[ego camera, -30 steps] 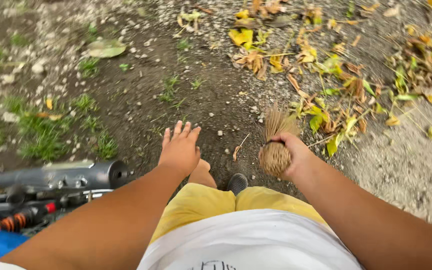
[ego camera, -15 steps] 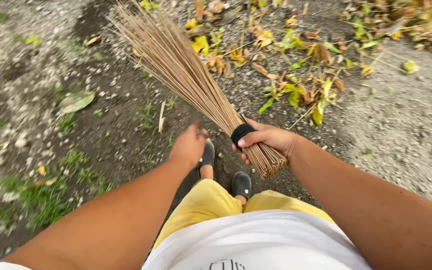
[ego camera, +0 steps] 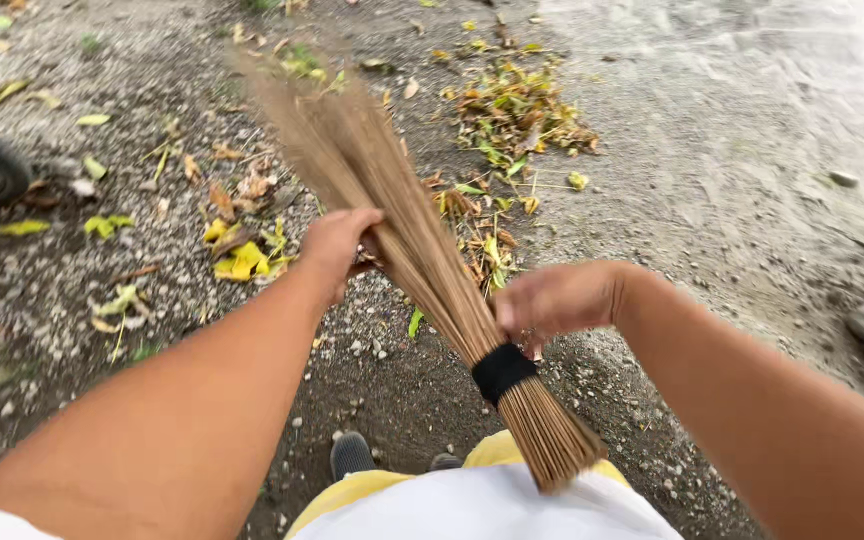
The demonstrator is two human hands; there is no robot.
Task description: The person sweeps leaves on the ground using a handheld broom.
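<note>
The left hand [ego camera: 337,245] and right hand [ego camera: 552,298] both close around a bundled brown stick broom with a black band [ego camera: 422,260]. Its bristles fan toward 11 o'clock over gravel ground [ego camera: 732,170], yellow fallen leaves [ego camera: 512,115] lying at 12 o'clock.

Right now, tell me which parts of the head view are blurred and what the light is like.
Head view: the spread far end of the stick broom is smeared by motion, and the right hand is soft too; the left hand, gripping the bristles, is a little sharper. The fallen leaves and gravel ground read clearer. Light is flat, even daylight, with no hard shadows or glare.
</note>
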